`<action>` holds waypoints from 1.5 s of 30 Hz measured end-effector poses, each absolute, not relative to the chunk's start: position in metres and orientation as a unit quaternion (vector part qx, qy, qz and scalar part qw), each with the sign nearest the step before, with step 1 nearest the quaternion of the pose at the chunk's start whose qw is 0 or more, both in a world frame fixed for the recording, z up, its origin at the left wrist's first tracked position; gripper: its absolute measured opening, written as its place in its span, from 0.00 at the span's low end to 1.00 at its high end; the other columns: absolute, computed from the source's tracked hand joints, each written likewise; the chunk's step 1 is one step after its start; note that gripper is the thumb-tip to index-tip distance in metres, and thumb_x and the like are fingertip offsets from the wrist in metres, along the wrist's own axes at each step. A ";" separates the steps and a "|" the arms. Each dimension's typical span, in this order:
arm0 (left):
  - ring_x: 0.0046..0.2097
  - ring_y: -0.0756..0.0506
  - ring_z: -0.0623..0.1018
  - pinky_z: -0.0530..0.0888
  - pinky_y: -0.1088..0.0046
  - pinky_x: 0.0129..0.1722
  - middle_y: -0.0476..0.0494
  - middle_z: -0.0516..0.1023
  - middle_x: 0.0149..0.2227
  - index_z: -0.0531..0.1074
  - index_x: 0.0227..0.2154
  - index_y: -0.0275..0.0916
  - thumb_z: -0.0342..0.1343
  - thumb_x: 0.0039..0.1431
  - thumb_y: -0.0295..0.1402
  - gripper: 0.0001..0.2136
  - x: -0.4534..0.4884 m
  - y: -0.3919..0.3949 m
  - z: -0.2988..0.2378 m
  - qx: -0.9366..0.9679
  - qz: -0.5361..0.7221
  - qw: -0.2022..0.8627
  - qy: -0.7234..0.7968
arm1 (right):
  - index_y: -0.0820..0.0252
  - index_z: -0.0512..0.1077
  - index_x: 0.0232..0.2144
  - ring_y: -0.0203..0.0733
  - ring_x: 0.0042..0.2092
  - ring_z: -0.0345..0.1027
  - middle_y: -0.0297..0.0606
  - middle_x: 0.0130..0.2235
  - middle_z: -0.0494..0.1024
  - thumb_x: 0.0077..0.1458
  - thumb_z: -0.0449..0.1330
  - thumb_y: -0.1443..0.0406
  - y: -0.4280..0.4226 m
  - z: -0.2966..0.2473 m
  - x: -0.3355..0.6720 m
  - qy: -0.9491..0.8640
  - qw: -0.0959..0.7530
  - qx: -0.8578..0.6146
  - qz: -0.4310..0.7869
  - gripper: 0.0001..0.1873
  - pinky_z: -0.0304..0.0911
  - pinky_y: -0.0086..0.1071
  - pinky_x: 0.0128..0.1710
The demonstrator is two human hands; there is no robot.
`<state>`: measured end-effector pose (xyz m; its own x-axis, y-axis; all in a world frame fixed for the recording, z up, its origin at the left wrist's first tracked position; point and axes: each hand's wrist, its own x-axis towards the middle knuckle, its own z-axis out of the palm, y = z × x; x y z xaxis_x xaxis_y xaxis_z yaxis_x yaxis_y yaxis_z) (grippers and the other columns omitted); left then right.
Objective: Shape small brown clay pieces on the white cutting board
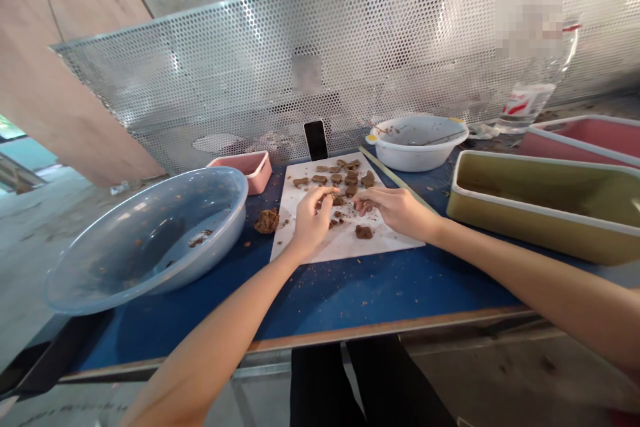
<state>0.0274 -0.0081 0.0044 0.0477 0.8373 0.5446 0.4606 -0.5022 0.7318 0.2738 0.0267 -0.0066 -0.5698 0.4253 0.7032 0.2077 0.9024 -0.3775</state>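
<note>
A white board (345,247) lies on the blue table (350,293), with several small brown clay pieces (345,177) in rows at its far end. My left hand (310,220) is curled over the board's middle, its thumb and fingers pinched on a small brown piece (331,192). My right hand (395,208) rests beside it, fingers closed on another brown bit (361,205). One loose brown piece (363,232) lies on the board just in front of my right hand. A larger brown lump (267,221) sits on the table left of the board.
A big translucent blue basin (100,273) stands at the left, a pink box (245,167) behind it. A phone (316,140) leans on the perforated metal screen (250,80). A white bowl (417,155), an olive tray (530,230), a pink tray (580,140) and a plastic bottle (530,103) stand right.
</note>
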 end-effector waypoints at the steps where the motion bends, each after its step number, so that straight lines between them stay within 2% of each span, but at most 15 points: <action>1: 0.42 0.44 0.79 0.74 0.68 0.40 0.41 0.82 0.45 0.82 0.47 0.41 0.53 0.75 0.34 0.11 0.027 -0.008 0.004 0.700 0.512 0.183 0.463 | 0.56 0.78 0.56 0.39 0.43 0.84 0.37 0.44 0.86 0.59 0.47 0.80 0.026 -0.005 0.274 -0.877 0.425 -0.182 0.128 0.31 0.81 0.34 0.47; 4: 0.40 0.45 0.78 0.73 0.69 0.39 0.42 0.82 0.44 0.82 0.47 0.41 0.53 0.74 0.32 0.12 0.027 -0.006 0.003 0.698 0.518 0.180 0.460 | 0.57 0.78 0.53 0.38 0.39 0.84 0.37 0.41 0.86 0.66 0.49 0.78 0.023 -0.001 0.273 -0.877 0.424 -0.187 0.126 0.24 0.79 0.32 0.45; 6: 0.40 0.45 0.78 0.73 0.69 0.39 0.42 0.82 0.44 0.82 0.47 0.41 0.53 0.74 0.31 0.12 0.027 -0.006 0.002 0.699 0.517 0.178 0.460 | 0.57 0.79 0.49 0.37 0.36 0.83 0.35 0.38 0.86 0.72 0.53 0.72 0.022 0.002 0.271 -0.877 0.418 -0.201 0.121 0.15 0.78 0.31 0.42; 8: 0.40 0.44 0.79 0.74 0.69 0.39 0.42 0.83 0.45 0.82 0.47 0.42 0.52 0.74 0.31 0.12 0.027 -0.006 0.003 0.701 0.515 0.176 0.461 | 0.56 0.79 0.45 0.38 0.34 0.82 0.34 0.35 0.86 0.75 0.57 0.65 0.020 0.003 0.270 -0.876 0.413 -0.220 0.112 0.09 0.77 0.30 0.40; 13: 0.42 0.44 0.80 0.75 0.69 0.39 0.42 0.84 0.47 0.82 0.46 0.42 0.53 0.74 0.31 0.11 0.027 -0.006 0.003 0.702 0.517 0.174 0.457 | 0.54 0.78 0.40 0.41 0.41 0.85 0.34 0.41 0.89 0.70 0.67 0.60 0.014 0.002 0.269 -0.856 0.448 -0.240 0.088 0.05 0.77 0.31 0.43; 18: 0.41 0.44 0.80 0.75 0.69 0.39 0.42 0.83 0.44 0.82 0.46 0.41 0.53 0.74 0.31 0.11 0.026 -0.004 0.000 0.707 0.518 0.169 0.451 | 0.53 0.79 0.40 0.42 0.41 0.86 0.33 0.41 0.89 0.69 0.67 0.63 0.014 0.001 0.270 -0.846 0.460 -0.254 0.090 0.02 0.79 0.31 0.44; 23: 0.43 0.44 0.81 0.75 0.68 0.41 0.42 0.83 0.44 0.82 0.47 0.41 0.53 0.74 0.33 0.11 0.025 -0.002 -0.003 0.706 0.520 0.172 0.449 | 0.54 0.81 0.48 0.39 0.41 0.87 0.33 0.42 0.90 0.71 0.55 0.72 0.019 0.001 0.273 -0.863 0.440 -0.223 0.107 0.15 0.81 0.30 0.46; 25: 0.42 0.44 0.81 0.75 0.68 0.41 0.42 0.83 0.44 0.82 0.47 0.41 0.53 0.74 0.33 0.11 0.025 -0.001 -0.003 0.706 0.523 0.171 0.447 | 0.55 0.80 0.49 0.39 0.42 0.87 0.34 0.44 0.90 0.70 0.53 0.73 0.019 0.000 0.273 -0.866 0.436 -0.216 0.117 0.17 0.81 0.31 0.48; 27: 0.42 0.44 0.80 0.75 0.68 0.41 0.42 0.83 0.43 0.83 0.47 0.41 0.53 0.74 0.33 0.12 0.025 -0.001 -0.004 0.705 0.523 0.169 0.448 | 0.54 0.80 0.48 0.40 0.44 0.87 0.35 0.45 0.90 0.70 0.56 0.71 0.019 0.000 0.273 -0.863 0.438 -0.226 0.116 0.14 0.81 0.32 0.49; 31: 0.41 0.44 0.80 0.75 0.68 0.40 0.42 0.83 0.43 0.82 0.47 0.42 0.53 0.74 0.33 0.12 0.025 -0.002 -0.003 0.705 0.518 0.172 0.453 | 0.53 0.79 0.42 0.42 0.43 0.86 0.34 0.42 0.89 0.69 0.66 0.64 0.015 0.001 0.271 -0.853 0.445 -0.257 0.094 0.02 0.80 0.32 0.46; 35: 0.44 0.43 0.81 0.77 0.67 0.44 0.41 0.84 0.47 0.82 0.47 0.42 0.53 0.73 0.32 0.12 0.025 -0.004 -0.001 0.707 0.515 0.173 0.452 | 0.54 0.76 0.36 0.40 0.36 0.82 0.34 0.36 0.87 0.67 0.70 0.54 0.014 0.002 0.269 -0.842 0.459 -0.274 0.075 0.13 0.75 0.30 0.38; 39: 0.44 0.43 0.81 0.77 0.67 0.42 0.41 0.84 0.46 0.82 0.47 0.42 0.53 0.74 0.32 0.12 0.026 -0.006 0.001 0.706 0.511 0.168 0.460 | 0.55 0.71 0.29 0.35 0.27 0.71 0.32 0.27 0.79 0.70 0.67 0.50 0.014 0.004 0.270 -0.834 0.477 -0.275 0.030 0.22 0.66 0.31 0.30; 42: 0.43 0.43 0.81 0.77 0.67 0.42 0.41 0.83 0.46 0.82 0.47 0.42 0.53 0.74 0.32 0.11 0.026 -0.006 0.002 0.709 0.508 0.169 0.458 | 0.56 0.73 0.29 0.34 0.26 0.68 0.31 0.26 0.78 0.75 0.62 0.54 0.014 0.006 0.271 -0.840 0.472 -0.267 0.023 0.21 0.64 0.32 0.30; 45: 0.44 0.43 0.81 0.77 0.67 0.42 0.41 0.83 0.46 0.81 0.47 0.42 0.53 0.75 0.34 0.11 0.026 -0.006 0.002 0.711 0.509 0.171 0.455 | 0.55 0.77 0.39 0.37 0.32 0.77 0.34 0.35 0.85 0.75 0.62 0.55 0.015 0.006 0.271 -0.841 0.468 -0.267 0.049 0.13 0.71 0.32 0.36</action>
<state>0.0255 -0.0061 0.0018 0.0683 0.8209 0.5670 0.4731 -0.5270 0.7060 0.2706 0.0151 0.0063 -0.4189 0.4952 0.7611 0.4034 0.8525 -0.3326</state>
